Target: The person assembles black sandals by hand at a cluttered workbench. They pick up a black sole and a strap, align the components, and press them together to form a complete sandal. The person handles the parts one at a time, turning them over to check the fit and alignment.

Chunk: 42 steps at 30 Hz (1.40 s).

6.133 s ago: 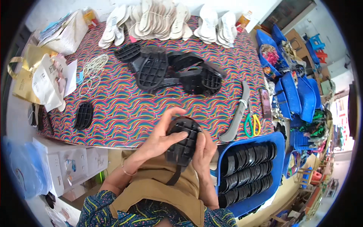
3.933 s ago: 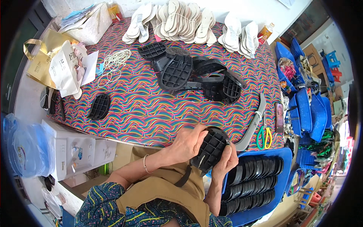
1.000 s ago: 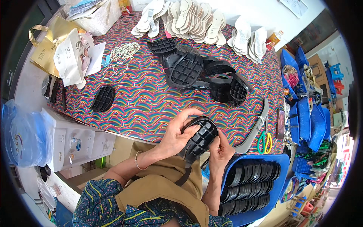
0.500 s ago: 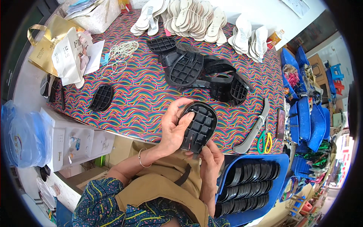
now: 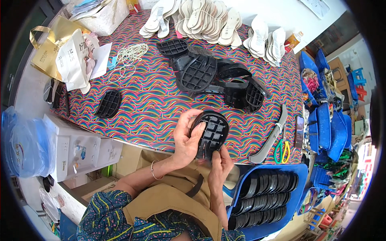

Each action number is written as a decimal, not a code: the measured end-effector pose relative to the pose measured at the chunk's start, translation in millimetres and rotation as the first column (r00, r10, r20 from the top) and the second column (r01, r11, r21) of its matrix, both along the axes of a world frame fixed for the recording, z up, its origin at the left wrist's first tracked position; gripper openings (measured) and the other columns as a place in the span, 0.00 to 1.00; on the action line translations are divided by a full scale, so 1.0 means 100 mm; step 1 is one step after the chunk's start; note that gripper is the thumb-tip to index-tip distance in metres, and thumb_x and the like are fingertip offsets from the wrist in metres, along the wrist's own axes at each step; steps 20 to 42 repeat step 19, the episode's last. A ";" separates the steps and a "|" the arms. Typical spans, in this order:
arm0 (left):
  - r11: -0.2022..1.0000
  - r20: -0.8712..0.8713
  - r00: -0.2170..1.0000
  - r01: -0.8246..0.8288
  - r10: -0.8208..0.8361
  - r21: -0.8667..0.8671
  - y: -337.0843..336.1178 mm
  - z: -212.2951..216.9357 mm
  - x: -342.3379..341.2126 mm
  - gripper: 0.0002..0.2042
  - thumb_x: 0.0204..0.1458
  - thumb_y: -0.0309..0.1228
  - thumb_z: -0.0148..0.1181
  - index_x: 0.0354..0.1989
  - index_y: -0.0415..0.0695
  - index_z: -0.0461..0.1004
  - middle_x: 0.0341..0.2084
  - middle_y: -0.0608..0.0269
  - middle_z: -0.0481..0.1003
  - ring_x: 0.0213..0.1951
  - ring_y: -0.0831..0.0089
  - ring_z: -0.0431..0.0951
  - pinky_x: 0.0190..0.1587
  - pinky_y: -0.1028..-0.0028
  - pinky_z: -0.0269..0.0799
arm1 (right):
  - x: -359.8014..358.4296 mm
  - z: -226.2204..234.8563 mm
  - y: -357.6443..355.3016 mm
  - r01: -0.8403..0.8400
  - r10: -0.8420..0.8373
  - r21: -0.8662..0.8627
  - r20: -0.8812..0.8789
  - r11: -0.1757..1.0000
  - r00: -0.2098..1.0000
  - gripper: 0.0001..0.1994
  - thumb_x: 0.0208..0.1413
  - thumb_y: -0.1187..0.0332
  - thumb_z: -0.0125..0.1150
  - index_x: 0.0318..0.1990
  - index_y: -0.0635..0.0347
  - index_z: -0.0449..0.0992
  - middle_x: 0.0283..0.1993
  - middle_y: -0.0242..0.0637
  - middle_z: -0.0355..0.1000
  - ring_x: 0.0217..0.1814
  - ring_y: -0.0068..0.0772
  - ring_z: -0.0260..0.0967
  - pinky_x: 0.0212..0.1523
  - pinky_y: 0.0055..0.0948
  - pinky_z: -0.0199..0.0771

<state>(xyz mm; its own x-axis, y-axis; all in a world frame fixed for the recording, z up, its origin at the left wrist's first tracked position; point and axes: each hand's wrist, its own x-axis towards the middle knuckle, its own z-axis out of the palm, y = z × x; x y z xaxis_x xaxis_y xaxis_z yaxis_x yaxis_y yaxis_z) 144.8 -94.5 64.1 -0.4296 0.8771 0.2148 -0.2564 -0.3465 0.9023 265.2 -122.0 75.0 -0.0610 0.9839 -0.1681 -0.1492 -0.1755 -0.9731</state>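
Observation:
My left hand [image 5: 185, 140] grips a black shoe sole piece [image 5: 216, 127] at its left side, thumb pressed over the edge of its moulded grid. The sole's rounded end points up and away from me. Against its lower end, my right hand [image 5: 220, 164] is closed, fingers bent and thumb pinching the edge. Whether a smaller part lies between those fingertips is hidden. Farther off on the patterned cloth lies a pile of similar black sole pieces [image 5: 197, 75], some looped. A single black gridded piece [image 5: 108, 103] lies apart to the left.
At the right are a curved grey tool [image 5: 270, 136], scissors [image 5: 286, 151] and a phone [image 5: 298, 131]. A blue crate [image 5: 300, 188] of stacked black strips stands by my right arm. Pale insoles [image 5: 201, 18] line the back; cord [image 5: 130, 56] and a gold bag [image 5: 44, 52] are at left.
The sole piece has tipped slightly and shifted a little down in my left hand's grip. My right hand has moved up and left along its lower end.

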 end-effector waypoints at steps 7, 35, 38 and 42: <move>0.987 -0.001 0.988 0.152 -0.152 -0.054 0.04 -0.02 -0.09 0.16 0.60 0.17 0.54 0.56 0.37 0.67 0.46 0.58 0.77 0.47 0.76 0.76 0.50 0.76 0.73 | 0.20 -0.26 0.10 -0.095 0.072 0.059 0.315 0.994 0.947 0.11 0.67 0.70 0.52 0.47 0.69 0.76 0.30 0.24 0.64 0.32 0.16 0.56 0.32 0.21 0.58; 0.967 -0.789 0.581 0.247 -0.197 -0.059 0.11 -0.03 -0.24 0.17 0.57 0.22 0.61 0.54 0.44 0.71 0.44 0.52 0.80 0.41 0.61 0.84 0.38 0.68 0.79 | 0.31 -0.10 0.40 -0.205 -0.164 0.448 0.655 0.870 0.738 0.21 0.62 0.77 0.55 0.63 0.59 0.70 0.56 0.42 0.71 0.50 0.34 0.72 0.50 0.31 0.75; 0.967 -0.789 0.581 0.247 -0.197 -0.059 0.11 -0.03 -0.24 0.17 0.57 0.22 0.61 0.54 0.44 0.71 0.44 0.52 0.80 0.41 0.61 0.84 0.38 0.68 0.79 | 0.31 -0.10 0.40 -0.205 -0.164 0.448 0.655 0.870 0.738 0.21 0.62 0.77 0.55 0.63 0.59 0.70 0.56 0.42 0.71 0.50 0.34 0.72 0.50 0.31 0.75; 0.967 -0.789 0.581 0.247 -0.197 -0.059 0.11 -0.03 -0.24 0.17 0.57 0.22 0.61 0.54 0.44 0.71 0.44 0.52 0.80 0.41 0.61 0.84 0.38 0.68 0.79 | 0.31 -0.10 0.40 -0.205 -0.164 0.448 0.655 0.870 0.738 0.21 0.62 0.77 0.55 0.63 0.59 0.70 0.56 0.42 0.71 0.50 0.34 0.72 0.50 0.31 0.75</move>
